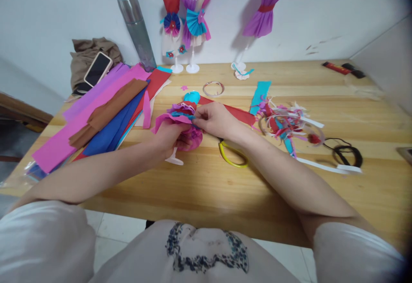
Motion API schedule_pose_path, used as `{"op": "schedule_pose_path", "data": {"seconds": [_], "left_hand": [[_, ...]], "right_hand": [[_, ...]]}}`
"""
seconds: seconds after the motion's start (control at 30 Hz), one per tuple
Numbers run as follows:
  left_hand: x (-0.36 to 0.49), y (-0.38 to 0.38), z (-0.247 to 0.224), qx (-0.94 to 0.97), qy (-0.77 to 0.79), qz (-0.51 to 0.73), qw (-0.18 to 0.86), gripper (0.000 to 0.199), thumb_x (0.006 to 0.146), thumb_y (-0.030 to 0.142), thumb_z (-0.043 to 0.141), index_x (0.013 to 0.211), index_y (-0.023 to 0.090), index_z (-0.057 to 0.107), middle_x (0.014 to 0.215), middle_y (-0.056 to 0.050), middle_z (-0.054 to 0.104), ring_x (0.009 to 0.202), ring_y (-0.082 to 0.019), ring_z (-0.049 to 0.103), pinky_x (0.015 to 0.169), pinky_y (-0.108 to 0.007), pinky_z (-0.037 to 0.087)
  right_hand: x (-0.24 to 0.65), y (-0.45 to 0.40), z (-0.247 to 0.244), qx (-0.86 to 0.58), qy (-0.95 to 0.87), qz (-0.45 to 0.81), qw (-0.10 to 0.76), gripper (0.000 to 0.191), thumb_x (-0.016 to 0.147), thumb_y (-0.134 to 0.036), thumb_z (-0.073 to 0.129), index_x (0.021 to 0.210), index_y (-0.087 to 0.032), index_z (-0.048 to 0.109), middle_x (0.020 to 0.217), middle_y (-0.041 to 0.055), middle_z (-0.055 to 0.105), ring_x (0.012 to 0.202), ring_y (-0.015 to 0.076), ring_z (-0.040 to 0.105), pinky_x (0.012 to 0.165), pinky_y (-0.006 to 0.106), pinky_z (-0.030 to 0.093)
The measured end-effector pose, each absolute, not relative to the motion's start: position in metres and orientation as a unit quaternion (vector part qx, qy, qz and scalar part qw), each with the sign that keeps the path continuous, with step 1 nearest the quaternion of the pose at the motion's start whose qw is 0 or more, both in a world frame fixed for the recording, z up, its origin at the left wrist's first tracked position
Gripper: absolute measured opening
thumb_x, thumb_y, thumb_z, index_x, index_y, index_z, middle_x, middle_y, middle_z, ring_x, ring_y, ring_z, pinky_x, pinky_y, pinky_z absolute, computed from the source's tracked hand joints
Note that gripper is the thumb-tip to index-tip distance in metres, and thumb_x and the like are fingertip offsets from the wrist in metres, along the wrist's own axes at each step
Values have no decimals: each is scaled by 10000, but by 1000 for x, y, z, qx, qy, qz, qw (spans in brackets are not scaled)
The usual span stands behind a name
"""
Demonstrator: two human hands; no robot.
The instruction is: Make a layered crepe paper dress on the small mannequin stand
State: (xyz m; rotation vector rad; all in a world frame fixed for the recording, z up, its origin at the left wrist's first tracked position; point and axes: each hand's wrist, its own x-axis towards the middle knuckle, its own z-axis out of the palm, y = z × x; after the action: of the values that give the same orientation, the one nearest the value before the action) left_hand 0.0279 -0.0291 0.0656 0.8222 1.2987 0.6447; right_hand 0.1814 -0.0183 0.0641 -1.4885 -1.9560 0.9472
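A small dress form lies tilted over the table, dressed in ruffled pink, purple, red and blue crepe paper [193, 139]. Its turquoise top [192, 97] points away from me and its white stand base [174, 159] shows near my left wrist. My left hand [172, 136] is closed around the paper skirt from the left. On the right side of the waist, my right hand [209, 119] pinches the blue paper band between thumb and fingertips. Yellow-handled scissors [232, 156] lie just below my right wrist. A red paper strip [240, 114] runs behind that hand.
Stacked crepe paper sheets [96, 120] cover the left side, beside a phone [98, 69] and a flask [137, 31]. Several dressed forms, one in purple [265, 8], stand along the wall. Paper scraps [286, 122], a tape ring [213, 88] and black cord [349, 156] lie about.
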Motion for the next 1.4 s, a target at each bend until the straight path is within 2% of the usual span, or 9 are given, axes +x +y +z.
{"op": "schedule_pose_path", "data": {"seconds": [0.13, 0.3, 0.5, 0.73, 0.87, 1.0, 1.2, 1.33, 1.4], "left_hand": [[30, -29, 68, 342, 574, 297, 682, 238, 841, 100, 578, 605, 129, 584, 491, -13, 583, 374, -111, 528, 382, -222, 411], [28, -29, 69, 312, 559, 300, 707, 198, 859, 125, 581, 676, 104, 655, 592, -49, 666, 421, -115, 579, 426, -227, 473], [26, -31, 68, 313, 564, 308, 700, 214, 868, 121, 599, 661, 111, 649, 549, -47, 641, 438, -125, 587, 448, -232, 480], [30, -34, 73, 305, 539, 340, 708, 204, 886, 97, 574, 694, 116, 641, 628, -57, 680, 522, -140, 642, 477, -237, 503], [32, -33, 76, 284, 543, 355, 706, 243, 886, 20, 541, 678, 118, 620, 602, -22, 648, 521, -112, 625, 559, -246, 550], [33, -32, 79, 285, 548, 340, 709, 277, 905, 37, 535, 652, 121, 610, 601, -32, 645, 532, -115, 627, 556, -237, 538], [32, -37, 81, 294, 523, 332, 728, 177, 850, 15, 571, 734, 129, 641, 667, -41, 677, 596, -145, 667, 561, -255, 557], [26, -40, 77, 293, 507, 350, 731, 142, 846, 21, 588, 782, 114, 673, 728, -60, 704, 654, -151, 693, 622, -269, 584], [21, -41, 75, 292, 497, 361, 733, 127, 838, 25, 612, 774, 109, 683, 765, -72, 721, 695, -152, 707, 681, -273, 591]], "right_hand": [[182, -17, 64, -547, -715, 356, 251, 310, 808, -122, 581, 543, -207, 445, 549, -44, 448, 565, 118, 409, 581, 284, 296], [184, -16, 60, -529, -715, 378, 256, 287, 816, -140, 572, 555, -203, 470, 533, -45, 448, 542, 110, 398, 562, 273, 302], [184, -18, 64, -537, -698, 399, 255, 308, 838, -116, 551, 557, -209, 468, 546, -26, 483, 560, 131, 438, 587, 293, 333], [183, -18, 68, -535, -709, 388, 245, 330, 845, -93, 547, 554, -205, 442, 547, -37, 445, 570, 123, 401, 598, 294, 306], [184, -20, 69, -538, -722, 367, 236, 327, 840, -98, 559, 560, -203, 428, 560, -36, 433, 587, 121, 394, 596, 296, 280], [183, -20, 68, -541, -731, 347, 229, 280, 818, -87, 552, 580, -198, 454, 586, -26, 474, 605, 129, 429, 602, 292, 293], [187, -22, 75, -520, -763, 337, 183, 200, 803, -142, 590, 612, -186, 550, 584, -24, 502, 587, 129, 443, 591, 294, 287], [194, -21, 79, -506, -752, 352, 234, 284, 839, -142, 549, 564, -195, 504, 544, -30, 465, 562, 120, 419, 597, 287, 305], [195, -19, 76, -510, -740, 346, 268, 258, 845, -107, 521, 604, -190, 563, 562, -24, 503, 573, 126, 445, 616, 285, 336]]}}
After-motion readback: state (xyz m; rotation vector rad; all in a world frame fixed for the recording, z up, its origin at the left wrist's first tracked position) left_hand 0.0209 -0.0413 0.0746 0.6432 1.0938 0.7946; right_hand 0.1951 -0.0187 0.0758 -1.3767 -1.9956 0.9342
